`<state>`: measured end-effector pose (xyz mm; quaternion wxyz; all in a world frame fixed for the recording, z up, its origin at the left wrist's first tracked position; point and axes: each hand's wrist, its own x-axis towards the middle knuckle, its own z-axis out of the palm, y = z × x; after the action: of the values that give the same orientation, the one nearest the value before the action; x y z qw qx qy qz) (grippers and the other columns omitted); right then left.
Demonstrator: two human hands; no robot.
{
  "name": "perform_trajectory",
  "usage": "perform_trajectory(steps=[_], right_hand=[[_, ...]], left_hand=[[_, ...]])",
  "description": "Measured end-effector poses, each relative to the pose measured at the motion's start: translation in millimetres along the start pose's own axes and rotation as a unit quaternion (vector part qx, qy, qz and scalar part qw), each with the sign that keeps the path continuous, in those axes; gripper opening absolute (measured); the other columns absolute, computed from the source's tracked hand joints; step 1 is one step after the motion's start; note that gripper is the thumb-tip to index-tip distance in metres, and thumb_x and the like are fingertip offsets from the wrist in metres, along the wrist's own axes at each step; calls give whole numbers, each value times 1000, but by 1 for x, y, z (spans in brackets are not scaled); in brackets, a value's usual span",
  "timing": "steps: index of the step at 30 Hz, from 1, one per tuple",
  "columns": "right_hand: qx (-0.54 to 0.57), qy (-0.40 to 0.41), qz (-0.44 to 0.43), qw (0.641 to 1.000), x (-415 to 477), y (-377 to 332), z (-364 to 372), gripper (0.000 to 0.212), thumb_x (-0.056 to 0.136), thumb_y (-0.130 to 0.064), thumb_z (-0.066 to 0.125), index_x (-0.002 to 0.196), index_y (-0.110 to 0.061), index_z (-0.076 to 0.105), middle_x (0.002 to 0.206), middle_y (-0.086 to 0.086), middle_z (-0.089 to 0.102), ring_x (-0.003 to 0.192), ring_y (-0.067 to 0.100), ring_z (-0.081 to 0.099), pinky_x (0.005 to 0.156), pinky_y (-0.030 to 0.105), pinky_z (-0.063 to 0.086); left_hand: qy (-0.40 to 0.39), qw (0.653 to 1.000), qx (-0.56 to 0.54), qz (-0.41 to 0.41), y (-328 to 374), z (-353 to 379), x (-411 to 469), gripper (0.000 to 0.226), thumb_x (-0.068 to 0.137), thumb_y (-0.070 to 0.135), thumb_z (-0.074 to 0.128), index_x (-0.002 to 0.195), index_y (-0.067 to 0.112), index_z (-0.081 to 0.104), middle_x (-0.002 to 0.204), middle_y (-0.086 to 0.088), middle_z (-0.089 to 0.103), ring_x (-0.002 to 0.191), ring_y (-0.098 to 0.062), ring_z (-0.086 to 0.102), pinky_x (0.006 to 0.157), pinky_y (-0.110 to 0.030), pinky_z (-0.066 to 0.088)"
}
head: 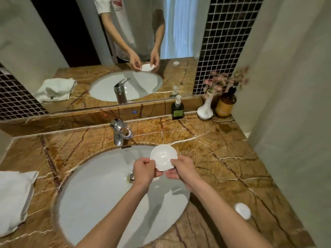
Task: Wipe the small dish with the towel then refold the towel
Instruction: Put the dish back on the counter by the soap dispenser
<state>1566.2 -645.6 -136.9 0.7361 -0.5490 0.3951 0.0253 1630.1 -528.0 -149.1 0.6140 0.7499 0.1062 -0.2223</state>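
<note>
A small white round dish (163, 155) is held above the far right part of the white sink basin (100, 190). My left hand (144, 170) pinches its near left rim. My right hand (180, 170) grips its near right rim, thumb on top. The dish tilts toward me, so its inside shows. A white folded towel (14, 199) lies on the marble counter at the far left, apart from both hands.
A chrome faucet (119, 130) stands behind the basin. On the brown marble counter (215, 144) a soap bottle (177, 109), a white vase of pink flowers (206, 109) and an amber bottle (225, 104) stand at the back right. A small white round lid (243, 210) lies near right. A mirror (107, 51) fills the back wall.
</note>
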Motion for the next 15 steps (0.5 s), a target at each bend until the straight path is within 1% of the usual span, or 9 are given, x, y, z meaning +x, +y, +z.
perform_trajectory(steps=[2,4,6,8,10,12,13,14,15], right_hand=[[-19,-20,16,999,7,-6,-16,20,96,-5,51,113,2,55,85,23,66,45,17,65,46,27,57],[-38,-41,29,998,15,-12,-32,21,96,-4,50,115,6,54,82,21,64,42,14,63,44,25,55],[-52,-51,38,997,23,-18,-44,20,97,-2,48,113,8,53,77,19,62,38,11,61,40,22,53],[-65,-56,41,995,31,-23,-53,12,96,0,46,102,6,55,70,15,61,35,8,59,38,20,51],[-79,-47,43,995,40,-27,-57,11,95,2,44,92,3,55,64,14,61,33,8,58,36,19,48],[-103,-23,39,994,50,-28,-56,13,93,2,45,96,4,57,60,15,63,37,12,60,39,21,49],[-120,-9,35,992,55,-27,-56,14,92,0,46,97,3,59,59,15,65,43,15,62,44,24,50],[-136,2,31,990,62,-26,-55,14,91,-2,48,93,0,61,60,15,66,47,18,63,50,26,51],[-145,9,26,989,67,-26,-54,13,90,-4,48,87,-3,61,59,13,66,49,19,62,52,28,51]], left_hand=[[19,1000,-2,-7,2,19,0,18,84,-4,48,69,0,59,40,-4,61,42,-21,66,49,-30,59],[35,999,-9,-13,4,41,2,17,84,-5,48,71,-2,59,48,-11,63,43,-22,67,45,-28,58],[57,998,-17,-17,5,59,4,16,84,-6,47,72,-4,58,56,-17,60,42,-24,66,41,-24,54],[77,997,-19,-23,4,74,6,18,83,-7,46,69,-4,57,60,-18,59,44,-26,65,41,-23,54],[91,995,-22,-33,3,82,9,21,82,-8,46,64,-2,56,58,-19,60,43,-25,65,41,-23,54],[85,995,-20,-41,2,85,12,24,83,-8,46,63,-2,57,56,-20,62,41,-22,66,41,-23,53],[75,996,-17,-44,2,86,15,23,84,-7,45,64,-3,57,58,-22,64,43,-22,67,43,-23,55],[65,997,-15,-48,1,85,19,21,84,-7,46,66,-4,58,60,-23,65,46,-24,68,46,-25,57],[55,997,-10,-55,2,84,24,18,84,-6,47,70,-5,58,62,-23,65,49,-25,68,51,-28,59]])
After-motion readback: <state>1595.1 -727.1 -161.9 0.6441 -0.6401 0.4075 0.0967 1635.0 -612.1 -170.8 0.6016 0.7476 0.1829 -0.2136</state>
